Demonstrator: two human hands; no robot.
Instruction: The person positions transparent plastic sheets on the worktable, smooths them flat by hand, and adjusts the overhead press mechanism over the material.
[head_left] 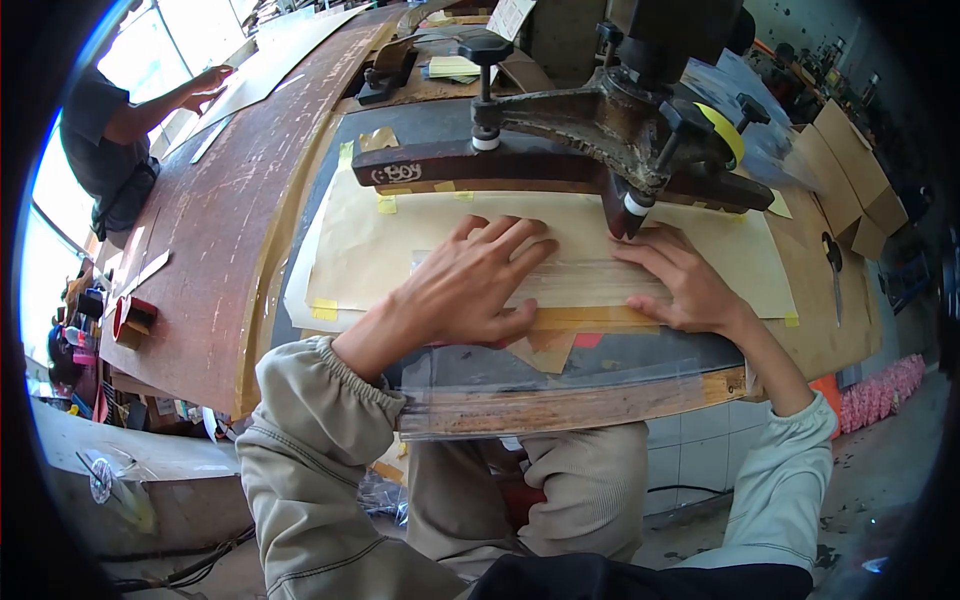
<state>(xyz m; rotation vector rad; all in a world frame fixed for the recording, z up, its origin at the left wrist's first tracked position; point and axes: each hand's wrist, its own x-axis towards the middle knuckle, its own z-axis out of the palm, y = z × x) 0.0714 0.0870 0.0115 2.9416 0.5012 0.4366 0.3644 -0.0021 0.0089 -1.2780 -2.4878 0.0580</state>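
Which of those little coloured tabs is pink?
The one on the near side of the pale sheet, between the left hand and right hand. The other tabs look yellowish.

The top of the machine (622, 118) runs out past the upper edge. Far left of it, the other person's (98, 135) head is lost at the dark rim. Below it, the left hand (478, 278) and right hand (688, 282) partly cover a clear plastic strip (590, 284). Small items (852, 92) to its right are too small to name.
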